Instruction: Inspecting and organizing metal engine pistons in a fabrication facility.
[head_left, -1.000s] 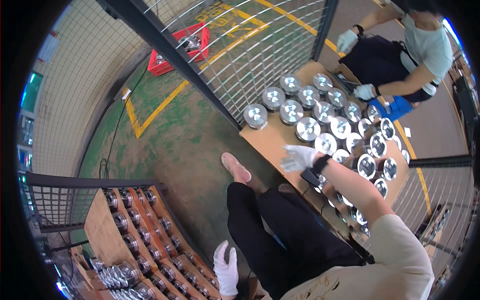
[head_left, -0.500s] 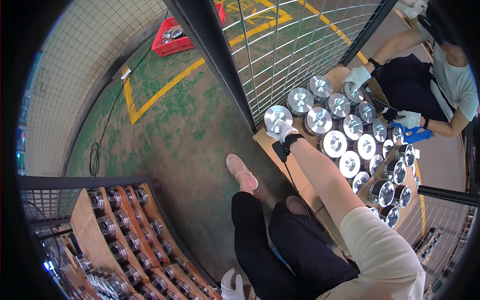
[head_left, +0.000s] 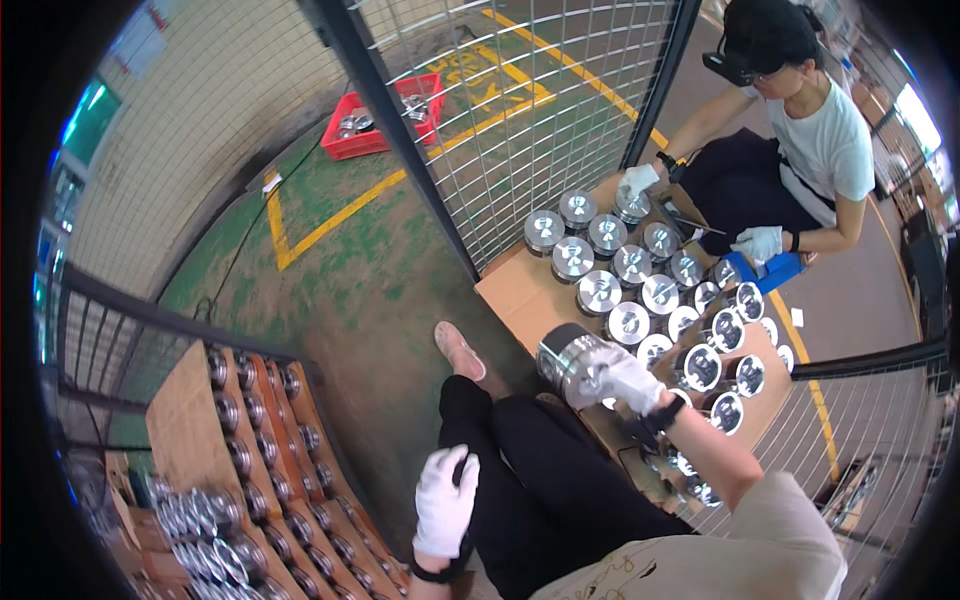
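Work seen from above; 2 white-gloved hands noted, each with a black band at the wrist. A metal piston [head_left: 568, 362] is held by the right hand [head_left: 625, 378], with the fingers clamped on its side. The piston is tilted, its dark end turned to the upper left, and is seen at the near edge of the cardboard-topped table [head_left: 515, 297]. Whether the table is touched by it cannot be told.

The left hand [head_left: 445, 500] is held near the dark trousers [head_left: 530, 455], palm partly turned up, thumb and fingers spread apart.

On the table, pistons with shiny tops [head_left: 629, 323] are set upright in close rows; toward the right, others with dished tops [head_left: 702, 367] are grouped. At the far side a piston [head_left: 632, 208] is touched by 1 gloved hand of a co-worker [head_left: 815, 140]; the other hand is rested near a blue item [head_left: 780, 270].

Lower left: a rack [head_left: 185, 415] is filled with pistons in rows, parted by brown strips. Beyond the mesh panel [head_left: 545, 110], metal parts are held in 1 red crate [head_left: 355, 149] on the green floor [head_left: 335, 265].
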